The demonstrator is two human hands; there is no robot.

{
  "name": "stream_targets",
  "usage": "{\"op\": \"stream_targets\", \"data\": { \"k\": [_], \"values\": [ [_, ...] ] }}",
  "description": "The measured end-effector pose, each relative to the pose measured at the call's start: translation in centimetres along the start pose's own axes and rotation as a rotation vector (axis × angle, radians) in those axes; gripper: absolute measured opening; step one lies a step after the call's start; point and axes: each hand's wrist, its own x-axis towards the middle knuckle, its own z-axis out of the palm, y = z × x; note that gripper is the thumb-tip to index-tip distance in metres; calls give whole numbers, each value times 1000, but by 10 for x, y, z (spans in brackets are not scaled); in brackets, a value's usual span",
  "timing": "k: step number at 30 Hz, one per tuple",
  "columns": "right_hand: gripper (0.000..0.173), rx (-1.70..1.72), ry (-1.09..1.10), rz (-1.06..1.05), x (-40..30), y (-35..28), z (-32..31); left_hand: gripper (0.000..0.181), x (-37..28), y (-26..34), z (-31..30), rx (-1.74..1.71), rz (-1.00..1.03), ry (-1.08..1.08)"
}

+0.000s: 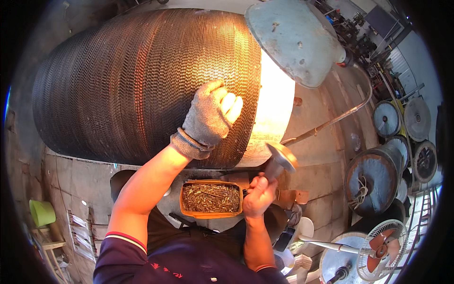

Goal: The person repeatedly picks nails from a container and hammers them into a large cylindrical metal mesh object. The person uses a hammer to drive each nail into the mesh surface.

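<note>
A large drum (pixel 106 92) covered in dense rows of small dark and brassy pins or strips lies before me, its pale bare end (pixel 271 117) on the right. My left hand (pixel 212 113), in a grey work glove with some fingertips uncovered, is curled over the drum's right part; what its fingers pinch is hidden. My bare right hand (pixel 260 195) grips a hammer (pixel 278 159) with a wide round metal head, slightly blurred, near the drum's lower right edge. Between my forearms sits a yellow rectangular container (pixel 211 214) full of small brass-coloured metal pins (pixel 211 197).
A lamp with a worn grey metal shade (pixel 294 39) overhangs the drum's right end on a bent arm (pixel 333 120). A fan (pixel 381 250) and large metal rollers (pixel 372 181) stand at right. A green bucket (pixel 42 213) rests on a wooden stool (pixel 53 245) at left.
</note>
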Motion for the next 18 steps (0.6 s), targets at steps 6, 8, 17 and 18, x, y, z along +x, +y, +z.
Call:
{"op": "stream_targets", "data": {
  "k": [6,8,17,18],
  "values": [
    [29,-408,-67,-103,17,17,5,26,1,-3,-2,4,-21,-35],
    [27,-292,-139,45,11,9,1,26,3,-5,-4,9,-28,-41],
    [41,70,-169,317,33,25,-8,24,3,-6,-7,24,-45,-84],
    [42,278,-180,403,41,10,-12,24,7,-9,-5,38,-40,-64]
  ]
}}
